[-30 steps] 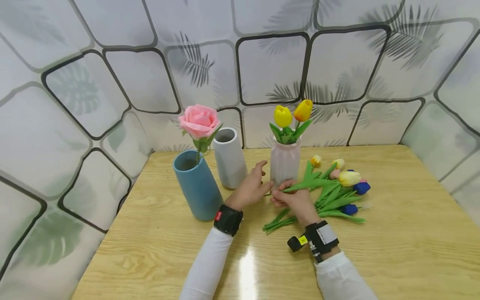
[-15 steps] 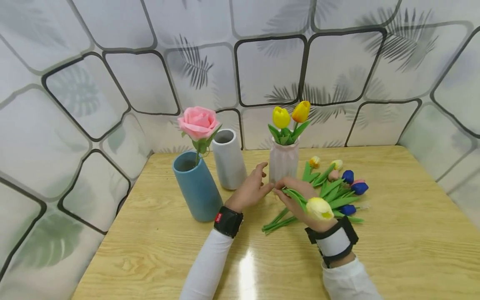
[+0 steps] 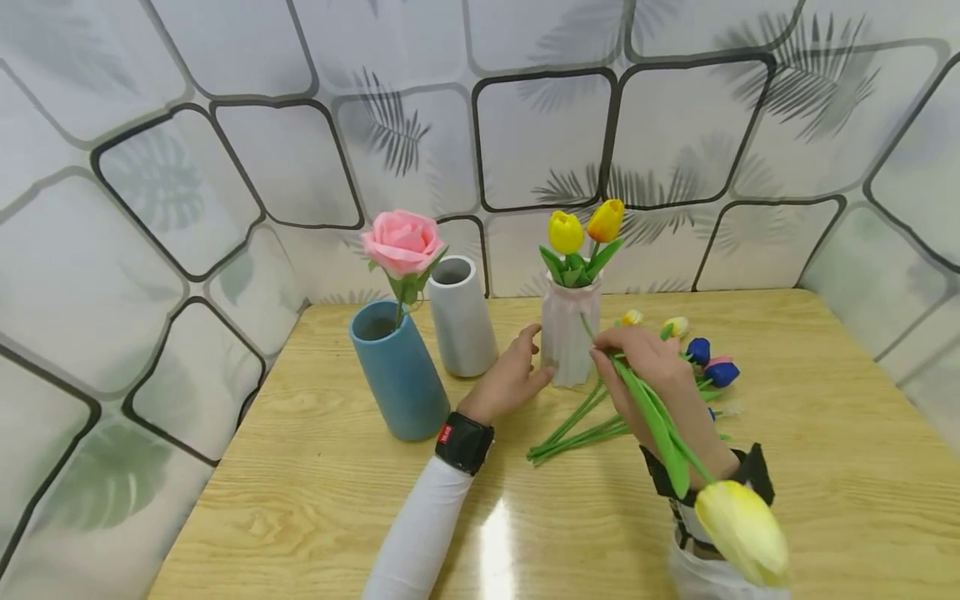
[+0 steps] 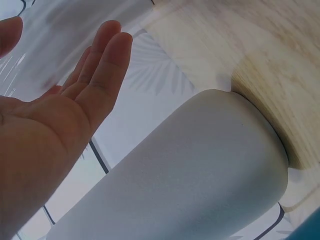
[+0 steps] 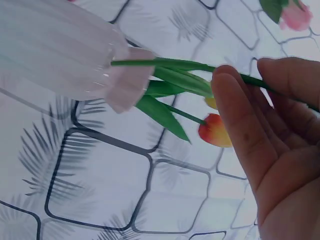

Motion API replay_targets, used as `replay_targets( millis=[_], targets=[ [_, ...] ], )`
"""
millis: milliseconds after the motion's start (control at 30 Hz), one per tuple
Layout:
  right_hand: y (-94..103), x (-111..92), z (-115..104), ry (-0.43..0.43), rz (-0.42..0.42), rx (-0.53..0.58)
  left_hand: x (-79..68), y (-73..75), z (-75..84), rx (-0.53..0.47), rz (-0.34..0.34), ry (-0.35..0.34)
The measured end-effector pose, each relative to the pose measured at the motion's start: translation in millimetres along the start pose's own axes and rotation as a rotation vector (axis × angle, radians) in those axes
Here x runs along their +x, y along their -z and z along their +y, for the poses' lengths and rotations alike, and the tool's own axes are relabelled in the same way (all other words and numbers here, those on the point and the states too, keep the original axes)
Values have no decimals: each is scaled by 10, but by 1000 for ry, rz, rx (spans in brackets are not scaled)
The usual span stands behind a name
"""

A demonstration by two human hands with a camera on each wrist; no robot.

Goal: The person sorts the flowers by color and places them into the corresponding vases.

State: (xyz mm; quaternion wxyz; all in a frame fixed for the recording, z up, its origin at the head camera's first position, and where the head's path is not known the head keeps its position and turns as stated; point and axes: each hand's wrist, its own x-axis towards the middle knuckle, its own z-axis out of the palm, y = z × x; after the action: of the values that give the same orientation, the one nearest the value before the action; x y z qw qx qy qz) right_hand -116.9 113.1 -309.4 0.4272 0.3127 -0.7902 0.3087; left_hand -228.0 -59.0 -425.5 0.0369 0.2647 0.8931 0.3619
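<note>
My right hand (image 3: 617,357) pinches the green stem (image 3: 647,408) of a pale yellow tulip (image 3: 742,529), whose head points back toward me. The stem's end (image 5: 120,63) lies at the rim of the pink ribbed vase (image 3: 570,343), the same vase (image 5: 55,50) filling the right wrist view. A yellow tulip (image 3: 566,232) and an orange tulip (image 3: 606,220) stand in that vase. My left hand (image 3: 525,362) is beside the vase's left side with straight fingers (image 4: 100,75), holding nothing; I cannot tell if it touches.
A blue vase (image 3: 397,375) with a pink rose (image 3: 402,242) stands left, with an empty grey vase (image 3: 461,321) behind it. Several loose tulips (image 3: 705,362) lie on the wooden table (image 3: 300,500) to the right of the pink vase. Patterned walls (image 3: 225,167) enclose the back and sides.
My right hand lifted the pale yellow tulip off the pile, swung its head toward me and brought the stem end up to the pink vase's rim. The left hand stayed put.
</note>
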Motion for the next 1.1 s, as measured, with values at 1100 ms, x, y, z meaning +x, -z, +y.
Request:
replay_targets(
  millis=[1100],
  targets=[
    [-301,437,582,-119,-135,62,-61,-7,22,37,-2,10]
  ],
)
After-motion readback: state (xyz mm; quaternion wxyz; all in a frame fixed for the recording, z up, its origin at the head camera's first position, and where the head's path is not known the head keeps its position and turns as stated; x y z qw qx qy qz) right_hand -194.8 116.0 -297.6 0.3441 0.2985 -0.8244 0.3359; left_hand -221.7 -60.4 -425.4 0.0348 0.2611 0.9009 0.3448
